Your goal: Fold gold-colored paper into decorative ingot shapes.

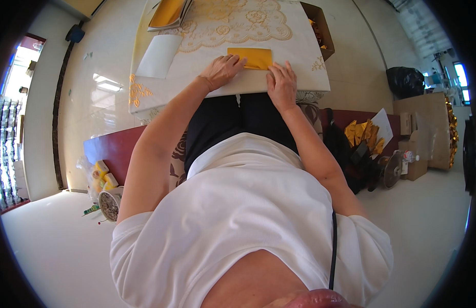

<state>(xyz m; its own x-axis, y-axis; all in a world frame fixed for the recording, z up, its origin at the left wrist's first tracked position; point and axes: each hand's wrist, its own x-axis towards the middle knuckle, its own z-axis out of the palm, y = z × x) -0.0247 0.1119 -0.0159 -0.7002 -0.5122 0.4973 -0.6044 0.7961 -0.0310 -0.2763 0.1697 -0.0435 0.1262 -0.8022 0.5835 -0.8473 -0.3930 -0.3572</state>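
A small rectangle of shiny gold paper, apparently folded, lies on the table near its front edge. My left hand rests at its left end, with stretched fingers lying on the paper. At the lower right corner, my right hand touches the paper's edge with its fingertips, fingers apart. The undersides of both hands are hidden. Left of them lies a white sheet. Beyond that sheet, a stack of gold sheets sits at the far left of the table.
A pale tablecloth with gold flowers covers the table. At its right edge stands a brown box with gold pieces inside. Folded gold papers lie on the bench to my right, near a cardboard box. A white bucket is at my left.
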